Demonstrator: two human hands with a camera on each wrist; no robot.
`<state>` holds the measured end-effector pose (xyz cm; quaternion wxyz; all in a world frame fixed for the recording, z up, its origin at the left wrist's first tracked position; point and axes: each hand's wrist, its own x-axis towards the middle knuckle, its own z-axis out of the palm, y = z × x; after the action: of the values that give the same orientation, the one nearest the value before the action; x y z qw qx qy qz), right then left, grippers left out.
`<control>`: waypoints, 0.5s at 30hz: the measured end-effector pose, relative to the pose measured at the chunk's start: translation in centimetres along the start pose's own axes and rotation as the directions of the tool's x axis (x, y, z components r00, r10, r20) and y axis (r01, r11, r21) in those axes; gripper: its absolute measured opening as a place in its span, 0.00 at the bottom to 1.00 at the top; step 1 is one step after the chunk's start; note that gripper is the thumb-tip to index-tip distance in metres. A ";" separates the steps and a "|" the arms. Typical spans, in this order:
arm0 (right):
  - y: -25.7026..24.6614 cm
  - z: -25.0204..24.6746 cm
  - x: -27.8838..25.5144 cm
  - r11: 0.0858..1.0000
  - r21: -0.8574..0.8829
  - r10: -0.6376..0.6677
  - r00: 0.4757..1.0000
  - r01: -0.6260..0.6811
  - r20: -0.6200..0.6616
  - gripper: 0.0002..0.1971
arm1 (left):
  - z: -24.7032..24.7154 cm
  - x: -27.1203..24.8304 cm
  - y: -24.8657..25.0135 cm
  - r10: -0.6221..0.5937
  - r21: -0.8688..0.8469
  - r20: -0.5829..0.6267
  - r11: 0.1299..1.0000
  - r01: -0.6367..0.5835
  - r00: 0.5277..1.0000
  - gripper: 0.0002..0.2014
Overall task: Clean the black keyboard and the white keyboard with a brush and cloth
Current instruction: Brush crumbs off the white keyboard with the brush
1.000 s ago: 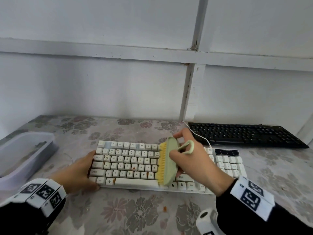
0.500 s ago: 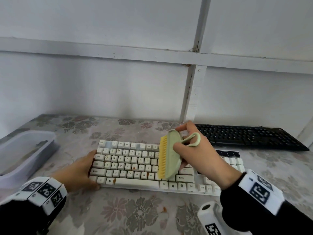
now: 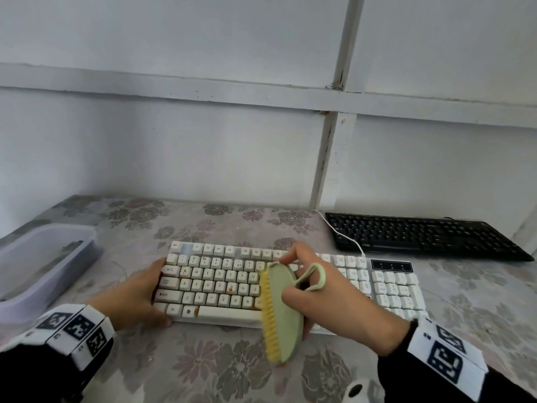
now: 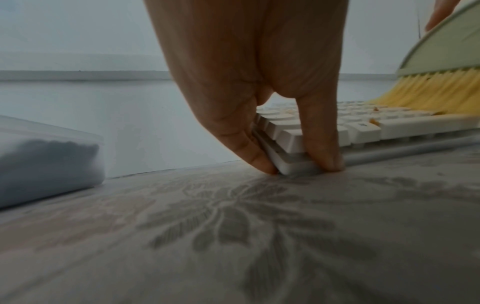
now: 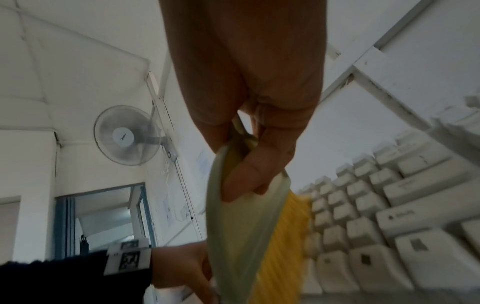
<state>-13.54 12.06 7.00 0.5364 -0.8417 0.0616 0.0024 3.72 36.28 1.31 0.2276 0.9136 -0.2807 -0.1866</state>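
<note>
The white keyboard [image 3: 220, 280] lies across the middle of the flowered table, with orange crumbs among its keys. My left hand [image 3: 136, 298] grips its near-left corner [image 4: 293, 164], thumb on the front edge and fingers along the side. My right hand [image 3: 328, 298] grips a green brush [image 3: 286, 309] with yellow bristles [image 3: 268, 312]; the bristles face left and sweep over the keyboard's front edge near the space bar. In the right wrist view my fingers curl round the brush body [image 5: 241, 226] beside the keys [image 5: 376, 226]. The black keyboard [image 3: 421, 237] lies at the back right. No cloth is in view.
A translucent plastic tub [image 3: 37, 266] stands at the table's left edge. A white cable [image 3: 343, 234] runs from the white keyboard past the black one's left end. A white wall [image 3: 203, 155] closes off the back of the table.
The brush has swept from the upper key rows down toward me, past the space bar to the keyboard's front edge. My left hand has kept hold of the corner.
</note>
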 end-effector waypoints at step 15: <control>0.8 1.0 1.0 0.997 -0.030 -0.069 0.985 0.065 -0.157 0.13 | 0.0 0.1 -0.2 0.012 0.009 0.009 1.000 -0.012 1.000 0.50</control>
<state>-12.56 12.55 5.75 0.5191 -0.8475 0.0754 -0.0817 3.86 36.36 1.22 0.2233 0.9121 -0.2879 -0.1880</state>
